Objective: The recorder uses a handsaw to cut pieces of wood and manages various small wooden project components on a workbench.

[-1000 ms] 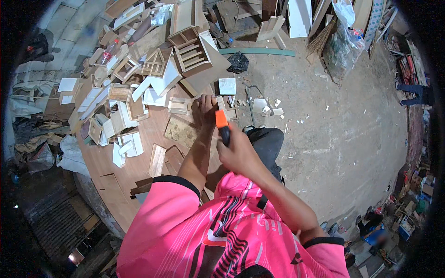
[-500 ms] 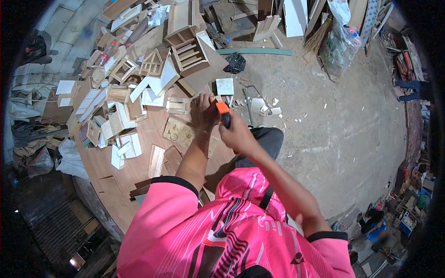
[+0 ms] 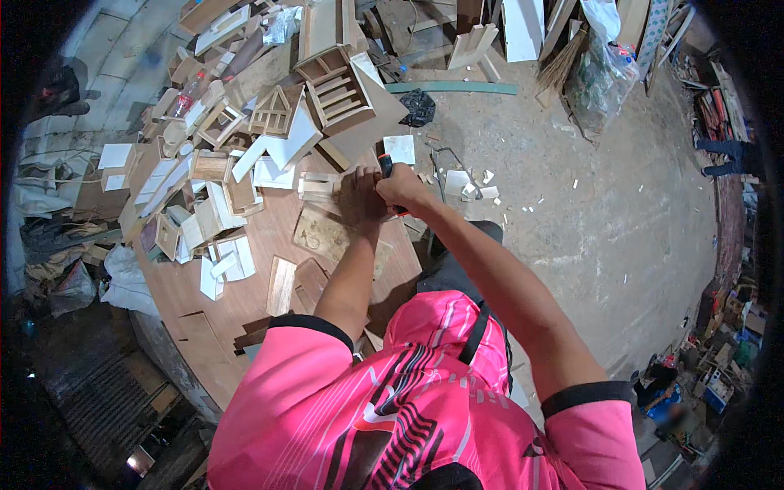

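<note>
My left hand (image 3: 362,194) is closed over the right end of a small pale wooden piece with slots (image 3: 317,187), at the table's edge. Right beside it, my right hand (image 3: 402,189) grips an orange-and-black handled tool (image 3: 386,165). The tool's ends show above and below my fist; its working end is hidden. Both hands nearly touch. Under my left forearm lies a stained, flat wooden board (image 3: 318,231).
A wooden table (image 3: 237,327) carries several small wooden house-like pieces (image 3: 273,110) and white panels (image 3: 231,265) at the left. Offcuts (image 3: 457,181) litter the concrete floor (image 3: 563,237). A black bag (image 3: 418,108), green strip (image 3: 453,86) and broom (image 3: 563,65) lie beyond. A person (image 3: 663,400) is at lower right.
My right hand has moved up and left, close against my left hand. The tool has turned, so its orange face is mostly hidden. My left hand stays on the wooden piece.
</note>
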### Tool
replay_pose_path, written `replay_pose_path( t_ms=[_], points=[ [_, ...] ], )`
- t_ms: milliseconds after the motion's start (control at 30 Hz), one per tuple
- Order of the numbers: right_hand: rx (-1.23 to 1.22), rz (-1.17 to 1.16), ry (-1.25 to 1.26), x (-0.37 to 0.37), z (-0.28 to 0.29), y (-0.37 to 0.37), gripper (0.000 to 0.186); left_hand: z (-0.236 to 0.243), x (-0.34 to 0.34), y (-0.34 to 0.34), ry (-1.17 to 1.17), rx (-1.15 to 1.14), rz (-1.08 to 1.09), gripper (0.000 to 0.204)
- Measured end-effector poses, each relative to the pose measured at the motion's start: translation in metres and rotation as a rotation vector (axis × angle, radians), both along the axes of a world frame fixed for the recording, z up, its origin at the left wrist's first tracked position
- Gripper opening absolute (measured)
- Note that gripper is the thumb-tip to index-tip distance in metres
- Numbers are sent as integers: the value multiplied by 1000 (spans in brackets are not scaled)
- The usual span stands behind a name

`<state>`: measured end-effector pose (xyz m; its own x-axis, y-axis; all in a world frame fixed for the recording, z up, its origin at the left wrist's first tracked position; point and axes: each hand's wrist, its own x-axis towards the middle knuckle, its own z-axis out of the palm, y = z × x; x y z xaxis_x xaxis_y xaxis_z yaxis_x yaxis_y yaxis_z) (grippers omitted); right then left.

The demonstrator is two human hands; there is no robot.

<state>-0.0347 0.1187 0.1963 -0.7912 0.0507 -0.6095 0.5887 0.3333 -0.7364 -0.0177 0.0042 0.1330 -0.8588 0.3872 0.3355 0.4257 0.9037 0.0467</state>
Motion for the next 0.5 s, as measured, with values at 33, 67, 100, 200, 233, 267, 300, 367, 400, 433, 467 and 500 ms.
replay_pose_path(
  t_ms=[33, 67, 100, 200, 233, 267, 300, 367, 400, 433, 467, 500],
  points=[
    [53, -3, -5, -3, -9, 0, 19, -4, -5, -1, 13, -2, -3, 36],
    [-73, -28, -71, -4, -18, -1, 20, -9, -7, -1, 24, -22, 3, 35],
    [-75, -22, -74, -5, -24, -1, 20, -15, -4, -3, 25, -46, 13, 34],
    [-19, 24, -28, -7, -34, 2, 19, -34, -4, -5, -97, 118, 47, 26],
    [-15, 21, -28, -6, -35, 3, 19, -39, -5, -4, -98, 120, 52, 26],
    [-71, 3, -29, -5, -35, 5, 18, -44, -6, -4, -98, 112, 52, 33],
    [-98, -27, -59, -3, -35, 5, 16, -47, -7, -4, -94, 102, 50, 39],
    [-110, -38, -3, 1, -34, 5, 19, -48, -9, -2, -72, 89, 76, 30],
    [-92, -67, -11, 3, -34, 5, 21, -46, -10, -1, -127, 37, 112, 21],
    [-88, -67, 19, 5, -32, 4, 21, -42, -9, 0, -52, 81, 94, 21],
    [-105, -93, 41, 7, -31, 4, 20, -38, -9, 0, -61, 76, 29, 22],
    [-129, -127, 51, 10, -28, 3, 19, -32, -8, 1, -69, 75, -37, 23]
  ],
)
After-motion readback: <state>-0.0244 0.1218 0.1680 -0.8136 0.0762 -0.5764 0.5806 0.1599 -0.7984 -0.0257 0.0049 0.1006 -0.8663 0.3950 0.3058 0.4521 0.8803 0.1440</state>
